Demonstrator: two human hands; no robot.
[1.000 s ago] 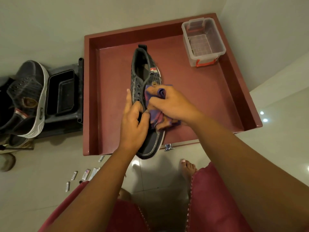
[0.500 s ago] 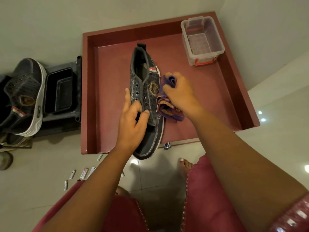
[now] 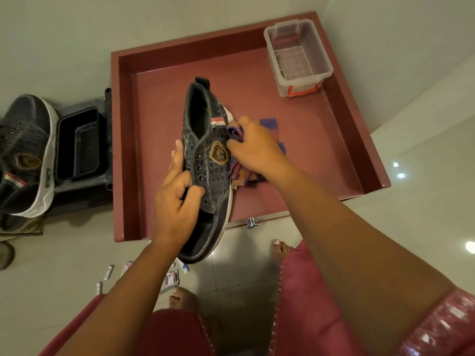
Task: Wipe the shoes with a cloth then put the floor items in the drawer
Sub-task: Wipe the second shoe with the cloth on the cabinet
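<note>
Dark, patterned sneaker is hanging over the open maroon drawer — the left hand is gripping its laced side, while the right hand is pressing a bunched purple cloth against its other side.

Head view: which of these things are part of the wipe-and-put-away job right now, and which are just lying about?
In the job:
- shoe, held by left hand
- cloth, gripped by right hand
- second shoe
- small floor items
- open drawer

Lying about:
- clear plastic box
- black tray
</note>
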